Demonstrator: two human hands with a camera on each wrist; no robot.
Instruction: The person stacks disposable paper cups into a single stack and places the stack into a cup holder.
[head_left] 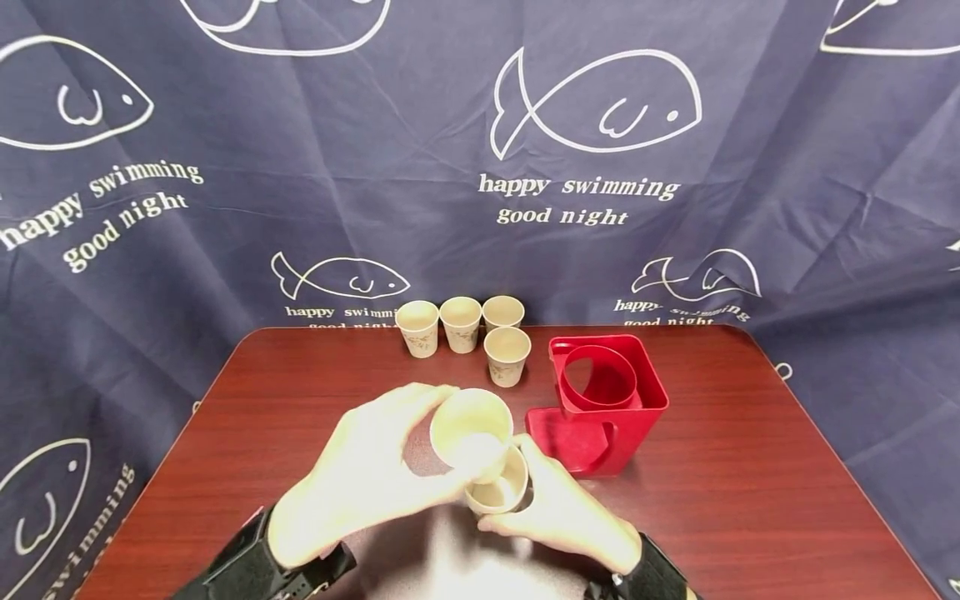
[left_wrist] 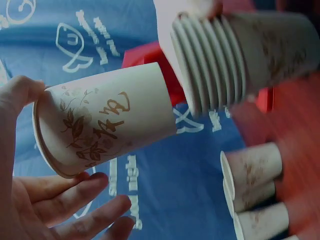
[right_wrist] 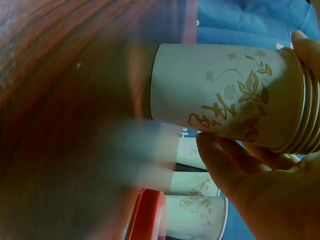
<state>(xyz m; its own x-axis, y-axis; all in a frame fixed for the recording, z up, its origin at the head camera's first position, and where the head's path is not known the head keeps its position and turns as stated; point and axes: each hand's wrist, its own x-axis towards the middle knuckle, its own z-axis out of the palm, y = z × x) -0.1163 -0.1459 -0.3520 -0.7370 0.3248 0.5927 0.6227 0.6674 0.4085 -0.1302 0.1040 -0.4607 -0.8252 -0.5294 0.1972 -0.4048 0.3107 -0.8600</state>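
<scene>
Head view: left hand point(head_left: 360, 483) pinching single paper cup point(head_left: 471, 433) by rim, thumb + fingers curled on it, mouth tilted up toward camera. Right hand point(head_left: 562, 508) wrapped round nested cup stack point(head_left: 498, 492) just below/right, touching or nearly so; exact contact hard to tell. Both held above wooden table point(head_left: 750, 467), near red cup holder point(head_left: 603, 404).

Step, prob.: peeling one cup off stack. Next move likely needs clean separation, light grip so thin wall isn't crushed.

Cups: thin paper, tapered, rolled rims, gold leaf + script print, matte. Stack rims ribbed on left wrist view point(left_wrist: 210, 65). Holder: glossy plastic, boxy w/ round ring. Four loose cups point(head_left: 461, 323) upright at table's far edge.
</scene>
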